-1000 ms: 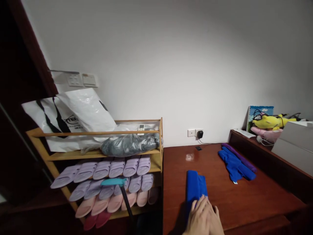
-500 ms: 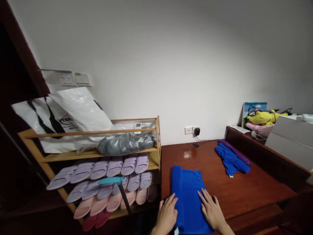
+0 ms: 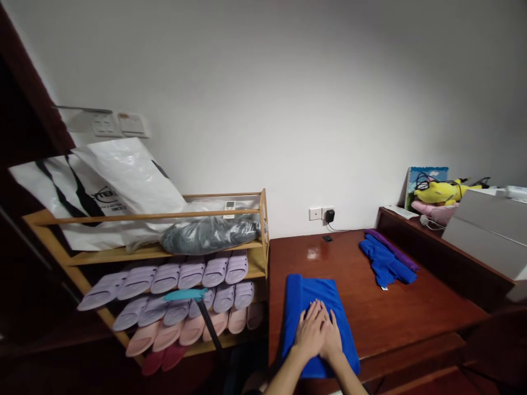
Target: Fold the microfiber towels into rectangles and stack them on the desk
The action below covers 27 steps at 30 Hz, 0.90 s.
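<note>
A blue towel (image 3: 302, 293) lies spread flat on the near left part of the dark red wooden table (image 3: 387, 312). My left hand (image 3: 309, 331) and my right hand (image 3: 330, 334) rest side by side on the middle of the towel. Their fingers are stretched out flat and touch each other. Neither hand holds anything. A second blue cloth (image 3: 385, 262) lies bunched farther back on the table beside a purple cloth (image 3: 395, 251).
Left of the table stands a wooden rack (image 3: 255, 241) with several purple and pink slippers, a grey bundle (image 3: 209, 233) and white bags (image 3: 107, 186). A teal-topped handle (image 3: 193, 299) leans in front. A raised ledge at right bears grey boxes (image 3: 489, 230) and a yellow plush toy (image 3: 442, 191).
The towel went from a narrow fold to lying wide open. My hands moved apart to its edges, then came together on its middle. The view shifted slightly right and up.
</note>
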{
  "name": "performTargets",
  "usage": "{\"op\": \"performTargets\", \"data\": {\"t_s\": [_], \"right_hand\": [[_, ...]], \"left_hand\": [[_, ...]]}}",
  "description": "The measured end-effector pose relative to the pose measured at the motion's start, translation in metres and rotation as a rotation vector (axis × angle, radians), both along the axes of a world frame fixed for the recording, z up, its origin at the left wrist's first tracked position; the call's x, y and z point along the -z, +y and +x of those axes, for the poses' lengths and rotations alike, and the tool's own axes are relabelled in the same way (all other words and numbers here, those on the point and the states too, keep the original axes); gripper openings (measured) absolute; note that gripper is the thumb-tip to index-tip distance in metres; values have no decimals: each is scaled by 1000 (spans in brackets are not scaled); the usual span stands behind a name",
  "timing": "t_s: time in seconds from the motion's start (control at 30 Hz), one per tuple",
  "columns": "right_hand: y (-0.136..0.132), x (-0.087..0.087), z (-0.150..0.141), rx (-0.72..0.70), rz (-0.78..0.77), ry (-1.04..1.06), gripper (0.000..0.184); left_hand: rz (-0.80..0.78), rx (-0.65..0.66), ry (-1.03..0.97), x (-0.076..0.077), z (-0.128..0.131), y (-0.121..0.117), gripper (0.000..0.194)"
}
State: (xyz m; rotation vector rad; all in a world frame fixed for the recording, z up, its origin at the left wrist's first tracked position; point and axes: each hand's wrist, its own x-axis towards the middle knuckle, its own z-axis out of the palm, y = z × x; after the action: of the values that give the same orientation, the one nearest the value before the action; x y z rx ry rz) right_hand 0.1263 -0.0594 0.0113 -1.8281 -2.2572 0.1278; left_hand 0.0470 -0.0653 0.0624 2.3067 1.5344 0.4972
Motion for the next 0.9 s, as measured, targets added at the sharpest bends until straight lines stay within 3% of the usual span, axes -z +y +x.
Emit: {"op": "performTargets", "data": {"t_s": [0.07, 0.17, 0.37, 0.53, 0.67, 0.73, 0.8, 0.9], "right_hand": [[1, -2, 9, 11, -42, -5, 57], [3, -7, 22, 46, -43, 24, 59], [9, -5, 46, 71, 5, 62, 71], [14, 4, 90, 64, 18, 23, 70], [14, 10, 153, 43, 11, -1, 67], [18, 9, 183, 30, -25, -5, 66], [25, 4, 201, 58, -90, -17, 65], [38, -6, 196, 190, -50, -42, 62]], "left_hand": [[-11, -6, 52, 10, -21, 6, 51], [20, -57, 137, 10, -52, 5, 53], [-97, -254, 245, -12, -98, -6, 56], [-216, -279, 163, -27, -112, -8, 61], [-91, -380, 256, -38, -91, -14, 70], [13, -285, 195, -40, -66, -19, 72], [90, -106, 79, -38, -34, -23, 69], [108, 16, -14, -26, 12, -20, 61]]}}
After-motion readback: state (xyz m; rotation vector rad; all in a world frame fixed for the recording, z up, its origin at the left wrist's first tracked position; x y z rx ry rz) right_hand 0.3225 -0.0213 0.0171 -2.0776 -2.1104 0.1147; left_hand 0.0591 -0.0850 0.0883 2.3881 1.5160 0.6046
